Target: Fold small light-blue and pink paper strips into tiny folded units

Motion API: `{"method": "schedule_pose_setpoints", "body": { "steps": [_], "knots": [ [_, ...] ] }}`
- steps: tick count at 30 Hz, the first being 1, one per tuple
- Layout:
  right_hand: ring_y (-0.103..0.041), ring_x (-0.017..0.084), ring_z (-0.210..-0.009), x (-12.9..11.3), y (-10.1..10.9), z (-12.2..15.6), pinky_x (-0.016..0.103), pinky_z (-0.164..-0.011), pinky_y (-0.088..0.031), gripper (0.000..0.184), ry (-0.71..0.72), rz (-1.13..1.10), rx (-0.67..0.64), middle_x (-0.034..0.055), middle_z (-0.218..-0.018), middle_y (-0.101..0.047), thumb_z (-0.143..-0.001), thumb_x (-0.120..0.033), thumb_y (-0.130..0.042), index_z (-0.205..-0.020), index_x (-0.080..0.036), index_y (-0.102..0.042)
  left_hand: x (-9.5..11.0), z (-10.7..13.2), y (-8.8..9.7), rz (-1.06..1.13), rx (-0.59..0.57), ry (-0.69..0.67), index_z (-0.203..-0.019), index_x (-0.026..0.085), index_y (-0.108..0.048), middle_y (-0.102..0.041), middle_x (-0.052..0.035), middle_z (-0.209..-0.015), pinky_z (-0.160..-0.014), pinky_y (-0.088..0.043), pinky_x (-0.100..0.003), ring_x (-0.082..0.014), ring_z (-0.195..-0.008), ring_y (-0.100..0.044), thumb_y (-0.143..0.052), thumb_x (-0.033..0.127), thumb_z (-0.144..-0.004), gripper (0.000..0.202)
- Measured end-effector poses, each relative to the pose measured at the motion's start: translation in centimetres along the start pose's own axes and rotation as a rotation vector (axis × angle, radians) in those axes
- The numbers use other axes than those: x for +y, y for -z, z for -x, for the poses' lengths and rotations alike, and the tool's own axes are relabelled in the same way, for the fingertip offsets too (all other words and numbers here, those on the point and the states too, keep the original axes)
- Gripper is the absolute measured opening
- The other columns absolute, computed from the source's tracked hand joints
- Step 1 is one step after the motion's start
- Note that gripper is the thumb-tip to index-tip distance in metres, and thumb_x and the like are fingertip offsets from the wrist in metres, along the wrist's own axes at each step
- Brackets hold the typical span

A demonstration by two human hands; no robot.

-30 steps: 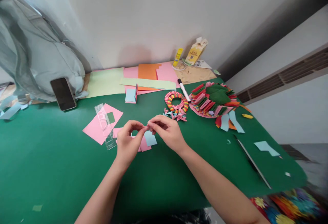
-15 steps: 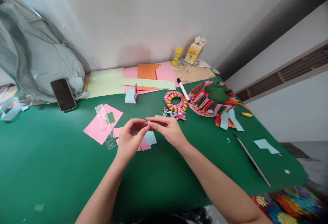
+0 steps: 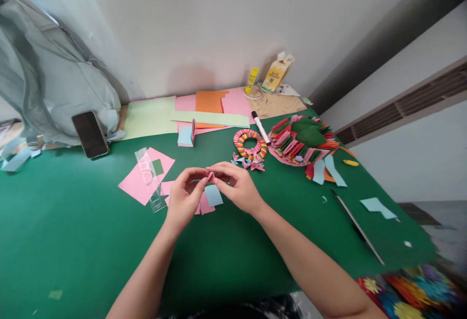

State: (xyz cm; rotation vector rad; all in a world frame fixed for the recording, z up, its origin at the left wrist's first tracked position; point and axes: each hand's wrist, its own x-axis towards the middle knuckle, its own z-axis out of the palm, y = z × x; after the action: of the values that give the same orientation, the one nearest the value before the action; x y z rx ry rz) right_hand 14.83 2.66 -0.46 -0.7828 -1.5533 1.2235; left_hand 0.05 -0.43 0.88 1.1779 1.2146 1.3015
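Between the fingertips of my left hand [image 3: 185, 195] and my right hand [image 3: 238, 185] is a small folded pink paper piece [image 3: 211, 178]. Both hands pinch it, thumbs on the near side. Under and just below them lie a light blue paper square [image 3: 213, 196] and pink paper squares [image 3: 206, 205], partly covered by my left hand. To the left, a clear ruler [image 3: 147, 173] rests over a larger pink sheet [image 3: 134, 186]. Small folded pink and blue pieces [image 3: 255, 165] sit beyond my right hand, beside a ring of folded paper [image 3: 241, 138].
A layered paper craft with green leaves [image 3: 304, 139] stands at the right, near a marker [image 3: 261, 128]. Coloured sheets [image 3: 149, 117], a glue stick [image 3: 251, 81] and a carton [image 3: 278, 73] line the wall. A phone [image 3: 90, 135] leans on a grey bag [image 3: 54, 76]. A long thin blade-like tool [image 3: 357, 226] lies right.
My fingers have shifted slightly around the pink paper piece, and more of it now shows between the thumbs. The things on the table stay where they were.
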Motion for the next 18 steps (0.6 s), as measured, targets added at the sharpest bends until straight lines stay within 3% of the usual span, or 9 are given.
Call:
{"method": "schedule_pose_setpoints", "body": {
  "steps": [3,5,13,18],
  "knots": [
    [-0.061,0.018,-0.082,-0.31,-0.37,0.09,0.031,-0.073,-0.053,0.023,0.203,0.326,0.055,0.0078,-0.094,-0.061,-0.087,-0.013,-0.050,-0.102,-0.017,-0.067,-0.04,0.02,-0.12,-0.026,0.006,0.004,-0.093,0.015,-0.063,-0.065,-0.0075,-0.091,-0.075,-0.055,-0.027,-0.0179,-0.088,-0.062,-0.065,0.030,-0.080,0.020],
    [-0.060,0.018,-0.084,-0.40,-0.49,0.10,0.031,-0.074,-0.052,0.023,0.260,0.414,0.072,0.0075,-0.093,-0.061,-0.088,-0.012,-0.048,-0.102,-0.017,-0.066,-0.01,-0.01,-0.15,-0.010,0.012,0.013,-0.092,0.015,-0.063,-0.065,-0.0075,-0.090,-0.075,-0.054,-0.026,-0.0178,-0.088,-0.062,-0.066,0.030,-0.079,0.020],
    [-0.059,0.018,-0.080,-0.29,-0.36,0.10,0.030,-0.071,-0.049,0.023,0.300,0.461,0.043,0.0071,-0.089,-0.061,-0.092,-0.012,-0.047,-0.106,-0.017,-0.064,0.20,-0.20,0.29,0.282,0.006,0.279,-0.088,0.016,-0.064,-0.064,-0.0053,-0.088,-0.069,-0.052,-0.022,-0.0153,-0.084,-0.061,-0.078,0.030,-0.068,0.028],
    [-0.057,0.016,-0.065,-0.50,-0.33,0.13,0.028,-0.061,-0.048,0.014,0.216,0.412,0.079,0.0028,-0.074,-0.060,-0.089,-0.015,-0.052,-0.094,-0.018,-0.065,0.52,-0.16,0.28,0.356,-0.004,0.371,-0.084,0.015,-0.065,-0.063,-0.0036,-0.086,-0.071,-0.051,-0.022,-0.0139,-0.081,-0.060,-0.081,0.028,-0.063,0.028]
  ]
}}
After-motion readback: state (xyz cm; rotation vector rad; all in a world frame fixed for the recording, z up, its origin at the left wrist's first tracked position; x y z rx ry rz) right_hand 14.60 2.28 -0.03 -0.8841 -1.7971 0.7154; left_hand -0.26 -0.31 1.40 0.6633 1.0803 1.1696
